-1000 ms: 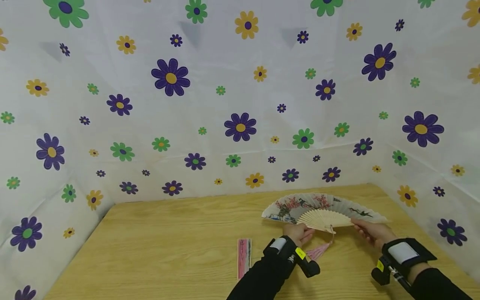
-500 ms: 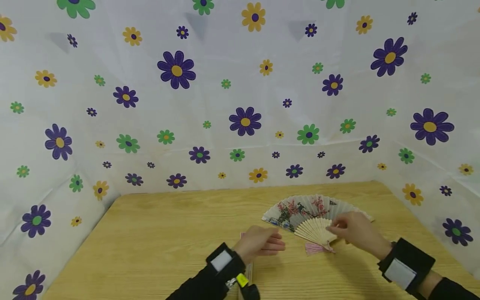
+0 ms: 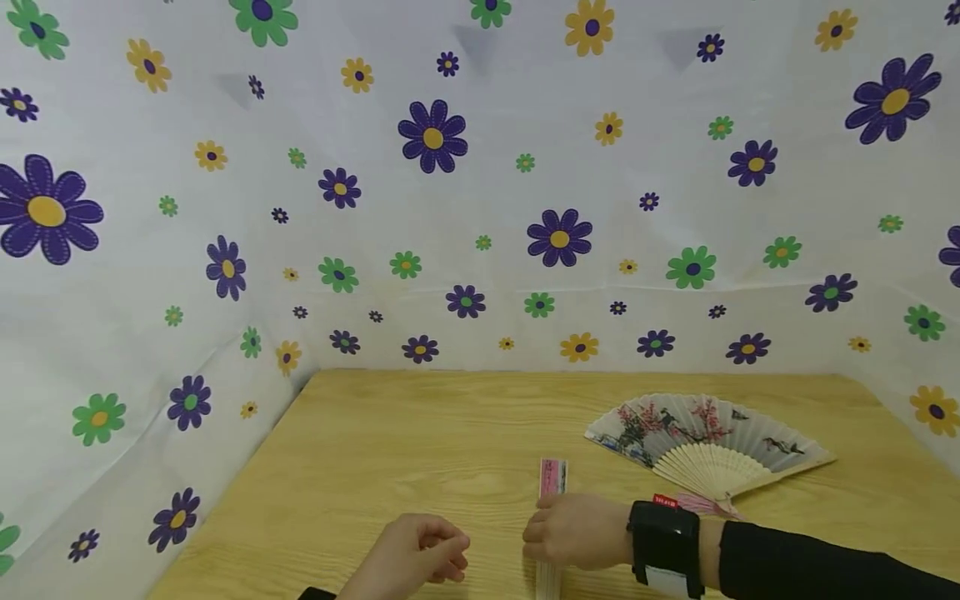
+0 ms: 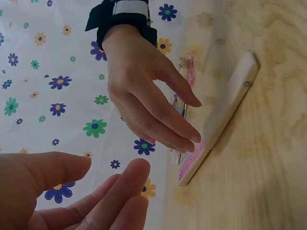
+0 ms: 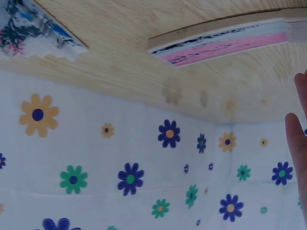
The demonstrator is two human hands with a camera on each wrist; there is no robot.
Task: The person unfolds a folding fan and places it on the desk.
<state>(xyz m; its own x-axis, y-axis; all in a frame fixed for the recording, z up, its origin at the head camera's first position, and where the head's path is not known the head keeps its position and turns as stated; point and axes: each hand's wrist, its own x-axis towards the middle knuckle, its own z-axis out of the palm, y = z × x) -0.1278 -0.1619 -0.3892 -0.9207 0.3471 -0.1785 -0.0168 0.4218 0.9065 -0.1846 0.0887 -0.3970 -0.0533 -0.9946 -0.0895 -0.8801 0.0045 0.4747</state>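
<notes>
A folded fan (image 3: 553,477) with pink and grey edges lies on the table, its long side pointing away from me. Above it hovers my right hand (image 3: 576,531), which covers its middle in the head view. In the left wrist view, the right hand (image 4: 144,96) has relaxed, slightly bent fingers, near the folded fan (image 4: 225,110) without gripping it. My left hand (image 3: 412,554) is to the left of that fan, fingers loosely bent and holding nothing. Farther right lies a spread fan (image 3: 705,433) with painted blossoms and a pink tassel (image 3: 697,502).
The wooden table (image 3: 420,442) is enclosed by a white cloth (image 3: 480,200) printed with flowers at the back and sides. The spread fan takes up the table's right part.
Both hands have left the spread fan, which now lies flat. My right hand has moved left over the folded fan; the left hand has drawn back to the left. The head view has turned left.
</notes>
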